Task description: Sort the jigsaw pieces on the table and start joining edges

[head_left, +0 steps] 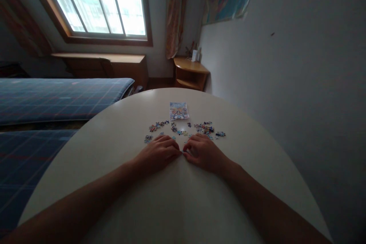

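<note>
My left hand (160, 151) and my right hand (205, 152) rest low over the white round table, their fingertips almost meeting. Between the fingertips shows a small pale-blue jigsaw piece (182, 152), pinched from both sides; the fingers cover most of it. Just beyond the hands lie loose jigsaw pieces: a reddish group (156, 126) at the left, a larger mixed pile (205, 128) at the right, and a few pale-yellow pieces (185, 133) in the middle. A printed picture sheet (178, 111) lies flat behind them.
The round table (137, 213) has a curved edge. Left of it stand plaid mattresses (63, 97). A wooden corner shelf (191, 65) and a desk (114, 58) stand beyond, under a window (97, 0). A white wall (274, 84) runs along the right.
</note>
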A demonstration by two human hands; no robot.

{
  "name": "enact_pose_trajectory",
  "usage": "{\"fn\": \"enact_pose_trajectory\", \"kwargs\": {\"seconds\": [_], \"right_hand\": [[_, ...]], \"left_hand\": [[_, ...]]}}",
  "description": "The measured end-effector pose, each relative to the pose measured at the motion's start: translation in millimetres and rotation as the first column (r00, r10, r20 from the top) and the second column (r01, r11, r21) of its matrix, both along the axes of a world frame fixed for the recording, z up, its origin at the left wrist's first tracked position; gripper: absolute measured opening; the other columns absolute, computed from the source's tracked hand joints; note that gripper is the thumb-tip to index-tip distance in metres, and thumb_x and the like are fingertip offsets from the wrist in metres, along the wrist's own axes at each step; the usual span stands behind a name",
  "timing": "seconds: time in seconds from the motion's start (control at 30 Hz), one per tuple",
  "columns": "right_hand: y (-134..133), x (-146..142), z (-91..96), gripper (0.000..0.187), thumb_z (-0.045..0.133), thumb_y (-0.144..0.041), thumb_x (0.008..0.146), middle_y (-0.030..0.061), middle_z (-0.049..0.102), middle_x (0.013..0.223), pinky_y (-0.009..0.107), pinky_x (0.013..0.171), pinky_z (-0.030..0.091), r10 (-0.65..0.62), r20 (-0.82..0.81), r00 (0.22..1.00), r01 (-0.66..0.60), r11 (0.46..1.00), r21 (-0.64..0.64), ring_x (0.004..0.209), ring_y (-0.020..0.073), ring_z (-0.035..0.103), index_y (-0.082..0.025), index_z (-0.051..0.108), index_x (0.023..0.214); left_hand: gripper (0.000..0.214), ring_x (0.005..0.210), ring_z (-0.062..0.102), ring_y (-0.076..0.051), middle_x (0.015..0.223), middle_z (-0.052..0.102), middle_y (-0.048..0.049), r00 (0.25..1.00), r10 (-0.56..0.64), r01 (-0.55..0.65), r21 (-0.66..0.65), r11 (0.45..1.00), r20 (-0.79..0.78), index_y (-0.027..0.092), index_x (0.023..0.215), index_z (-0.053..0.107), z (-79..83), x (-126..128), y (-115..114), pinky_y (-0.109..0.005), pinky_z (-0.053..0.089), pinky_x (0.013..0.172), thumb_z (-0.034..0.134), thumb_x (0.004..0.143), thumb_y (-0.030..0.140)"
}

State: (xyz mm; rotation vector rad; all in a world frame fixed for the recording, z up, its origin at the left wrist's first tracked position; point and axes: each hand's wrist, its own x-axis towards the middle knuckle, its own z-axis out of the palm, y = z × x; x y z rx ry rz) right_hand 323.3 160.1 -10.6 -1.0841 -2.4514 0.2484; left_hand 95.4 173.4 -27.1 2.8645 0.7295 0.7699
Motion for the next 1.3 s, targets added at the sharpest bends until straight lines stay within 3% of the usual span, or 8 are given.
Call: {"fn": "enact_pose_trajectory", "kwargs": {"seconds": [0.13,0.23,0.37,0.53,0.67,0.8,1.1,1.3], "right_hand": [[7.6,12.4,2.0,0.01,0.068,-0.018,0.081,0.0041,0.068,0.091,0.038,0.091,0.043,-0.047,-0.007,0.999,0.047,0.995,0.082,0.092,0.0212,0.06,-0.022,0.069,0.091],[20.4,34.9,4.7,0.019,0.06,-0.01,0.081,0.0056,0.068,0.092,0.037,0.087,0.045,-0.24,-0.098,0.966,0.25,0.961,0.118,0.09,0.0214,0.061,-0.02,0.069,0.095],[35.2,63.6,1.9,0.02,0.059,-0.017,0.085,0.0095,0.068,0.098,0.041,0.089,0.046,-0.466,-0.163,0.87,0.485,0.868,0.104,0.092,0.0244,0.059,-0.016,0.071,0.101],[39.5,67.9,-7.3,0.027,0.067,-0.034,0.085,0.0079,0.069,0.111,0.042,0.094,0.044,-0.467,-0.084,0.88,0.471,0.881,0.039,0.104,0.0261,0.058,-0.024,0.074,0.109],[39.5,63.8,-7.4,0.021,0.067,-0.031,0.086,0.0047,0.072,0.107,0.036,0.094,0.045,-0.458,-0.091,0.884,0.46,0.888,-0.008,0.101,0.022,0.061,-0.026,0.076,0.104],[42.0,67.5,-6.8,0.016,0.065,-0.028,0.087,0.005,0.073,0.1,0.035,0.09,0.046,-0.528,-0.097,0.843,0.527,0.849,-0.042,0.097,0.0217,0.062,-0.023,0.077,0.096],[49.7,75.0,-13.8,0.019,0.062,-0.021,0.089,0.0068,0.074,0.102,0.033,0.087,0.05,-0.644,-0.127,0.754,0.638,0.765,-0.09,0.091,0.0208,0.067,-0.02,0.076,0.101],[45.2,85.1,-2.5,0.026,0.057,-0.017,0.09,0.0062,0.075,0.101,0.03,0.08,0.052,-0.569,-0.131,0.812,0.535,0.814,-0.226,0.085,0.0184,0.07,-0.02,0.072,0.11]], "left_hand": [[0.013,0.092,0.061,-0.017,0.1,0.07,-0.0022,1.0,-0.009,0.01,0.016,1.0,-0.02,0.022,0.101,0.068,0.4,-1.3,0.4,-0.035,0.047,0.088,0.056,0.097,0.024],[0.014,0.095,0.06,-0.018,0.101,0.07,-0.0023,1.0,0.015,-0.014,0.016,1.0,-0.021,0.024,0.103,0.069,-0.3,-3.2,1.5,-0.035,0.047,0.088,0.055,0.098,0.025],[0.015,0.094,0.061,-0.018,0.1,0.07,-0.0035,0.998,0.058,-0.058,0.036,0.998,0.004,0.022,0.1,0.07,-1.8,-5.6,3.2,-0.036,0.049,0.086,0.055,0.098,0.023],[0.016,0.095,0.061,-0.018,0.101,0.07,-0.0039,0.998,0.065,-0.065,0.012,0.998,0.021,0.023,0.101,0.07,-3.4,-7.2,4.5,-0.034,0.05,0.086,0.054,0.097,0.022],[0.017,0.097,0.061,-0.018,0.101,0.07,-0.0037,0.998,0.058,-0.058,0.01,0.998,0.022,0.023,0.102,0.07,-4.2,-7.7,5.0,-0.033,0.05,0.086,0.054,0.097,0.021],[0.017,0.096,0.061,-0.018,0.102,0.07,-0.0035,0.998,0.062,-0.062,0.009,0.998,0.022,0.023,0.102,0.07,-5.3,-7.7,5.2,-0.034,0.05,0.087,0.054,0.097,0.021],[0.016,0.096,0.061,-0.018,0.102,0.07,-0.0031,0.998,0.063,-0.063,0.003,0.998,0.023,0.023,0.102,0.07,-5.1,-8.5,4.6,-0.035,0.05,0.086,0.055,0.097,0.021],[0.017,0.096,0.061,-0.018,0.101,0.07,-0.0038,0.998,0.056,-0.056,0.009,0.998,0.025,0.023,0.102,0.07,-5.5,-8.2,5.2,-0.034,0.051,0.085,0.055,0.097,0.021]]}}
